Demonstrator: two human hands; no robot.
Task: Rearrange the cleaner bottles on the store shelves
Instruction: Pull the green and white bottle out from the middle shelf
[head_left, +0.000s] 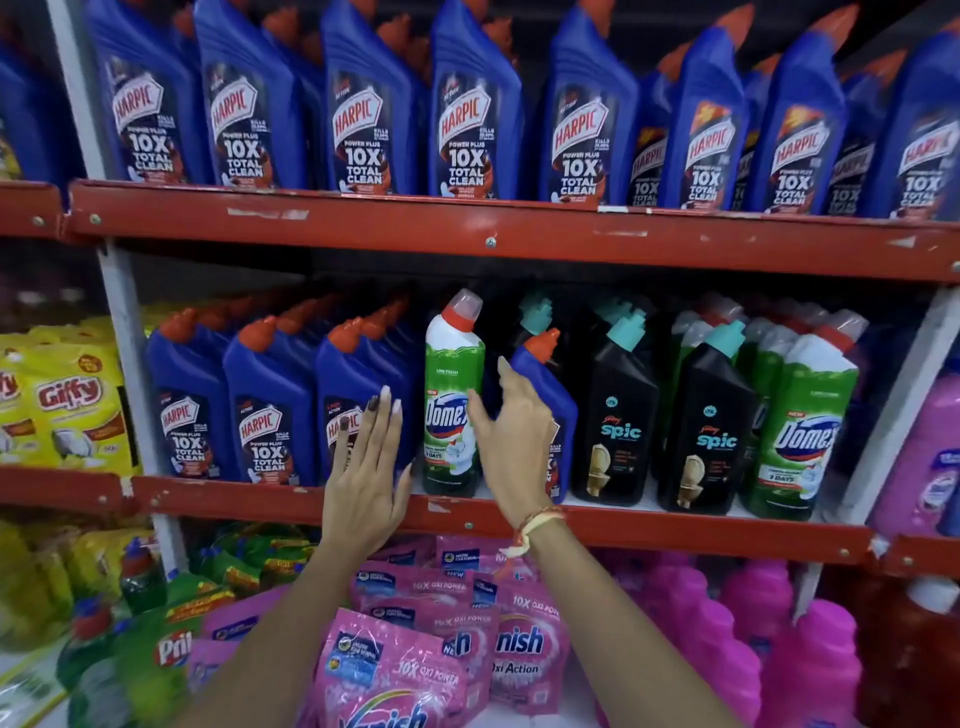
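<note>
On the middle shelf (467, 512) a green Domex bottle (453, 395) stands upright between blue Harpic bottles (270, 410) on its left and a single blue Harpic bottle (553, 384) on its right. My left hand (366, 483) is open, fingers spread, flat against the front of a Harpic bottle just left of the Domex. My right hand (511, 441) is open too, thumb near the Domex label and fingers by the lone Harpic bottle, closed on neither. Black Spic bottles (618, 415) and more green Domex bottles (802, 431) stand further right.
The top shelf (488, 239) carries a full row of large blue Harpic bottles (358, 114). Below lie pink Vanish pouches (415, 665) and pink bottles (753, 623). Yellow Giffy packs (67, 410) sit at the left, past a white upright (130, 374).
</note>
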